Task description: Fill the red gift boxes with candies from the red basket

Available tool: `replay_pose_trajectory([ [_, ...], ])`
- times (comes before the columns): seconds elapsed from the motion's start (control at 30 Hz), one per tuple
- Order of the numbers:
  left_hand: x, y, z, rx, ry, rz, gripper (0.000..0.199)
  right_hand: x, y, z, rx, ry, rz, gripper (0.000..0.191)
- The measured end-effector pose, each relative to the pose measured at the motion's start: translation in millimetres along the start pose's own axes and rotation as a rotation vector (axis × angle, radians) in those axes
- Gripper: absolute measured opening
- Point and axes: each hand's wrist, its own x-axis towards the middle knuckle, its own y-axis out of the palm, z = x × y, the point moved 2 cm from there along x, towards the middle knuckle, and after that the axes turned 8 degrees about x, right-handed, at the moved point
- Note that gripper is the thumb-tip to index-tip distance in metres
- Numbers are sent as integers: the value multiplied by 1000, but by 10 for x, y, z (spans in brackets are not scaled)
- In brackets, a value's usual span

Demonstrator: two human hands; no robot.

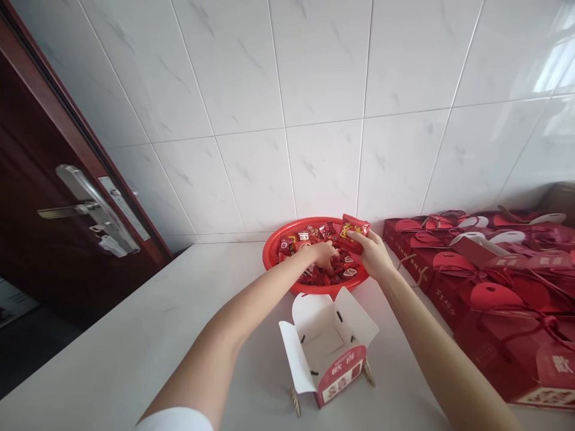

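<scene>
A red plastic basket [271, 251] with a perforated wall holds many small red-wrapped candies [309, 239]. My left hand [324, 256] reaches down into it among the candies, its fingers bent; whatever lies under the fingertips is too small to make out. Over the basket's right rim, my right hand [374, 254] grips a red candy packet [354, 227] with yellow print between thumb and fingers. In front of the basket stands an open gift box [330, 353], white inside, with its flaps spread and a red printed front. Its inside shows only a bare bottom.
Several red gift boxes [498, 341] with ribbons stand packed together on the right of the white table [197, 323]. A tiled wall [323, 120] rises directly behind. At the left is a dark red door [40, 179] with a metal handle and keys.
</scene>
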Motion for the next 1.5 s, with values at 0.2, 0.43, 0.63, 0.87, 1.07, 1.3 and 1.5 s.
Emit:
replay_pose_trajectory([
  [0.2,-127,-137,145,-107,-73,-73,15,12,-20,-14,7,2,13,27],
  [0.43,-373,-281,399,-487,-129,-272,27,11,-29,-10,18,14,-18,26],
  [0.63,-390,-278,411,-436,-132,-281,27,7,-33,1,29,19,-26,25],
  [0.87,-375,-256,296,-324,-121,-324,17,5,-32,-2,13,18,-4,27],
  [1.07,-398,-219,211,-250,-226,-221,32,16,-17,-12,13,0,-18,28],
  [1.3,-201,-31,-162,-14,126,-62,24,-1,5,-1,36,-5,-35,28],
  [1.5,-123,17,-106,-48,27,-70,17,-4,5,-2,46,-19,-44,28],
])
